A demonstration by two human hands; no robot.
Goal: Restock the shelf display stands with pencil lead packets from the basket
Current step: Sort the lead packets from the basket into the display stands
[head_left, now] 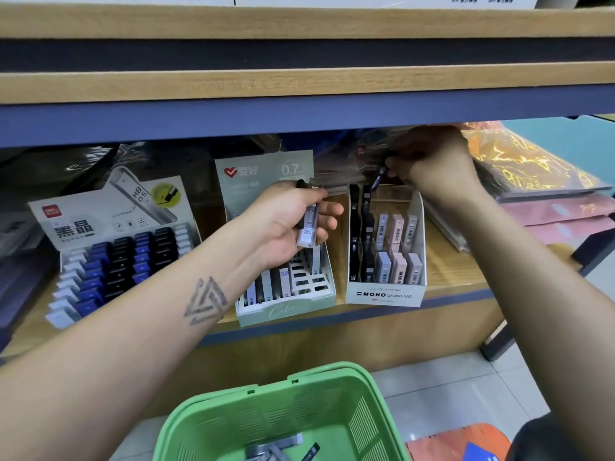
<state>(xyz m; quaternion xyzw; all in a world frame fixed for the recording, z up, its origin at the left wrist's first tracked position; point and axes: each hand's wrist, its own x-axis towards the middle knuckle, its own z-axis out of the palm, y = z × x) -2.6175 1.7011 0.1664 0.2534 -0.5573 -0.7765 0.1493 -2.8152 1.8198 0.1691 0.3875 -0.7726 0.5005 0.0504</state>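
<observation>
The left hand (293, 221) grips a few pale lead packets (307, 227) over the middle stand (286, 307); the right hand (432, 161) pinches a dark packet (378, 177) (blurred) above the MONO stand (386, 296), under the shadowed shelf; the green basket (266, 417) is cut off below

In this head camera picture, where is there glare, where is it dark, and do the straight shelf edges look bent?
Head view: glare streaks the orange plastic-wrapped pack at right; the back of the shelf under the upper board lies in shadow, so the right hand and its dark packet are dim; the board edges bow from the wide-angle lens; the left hand is well lit.
</observation>
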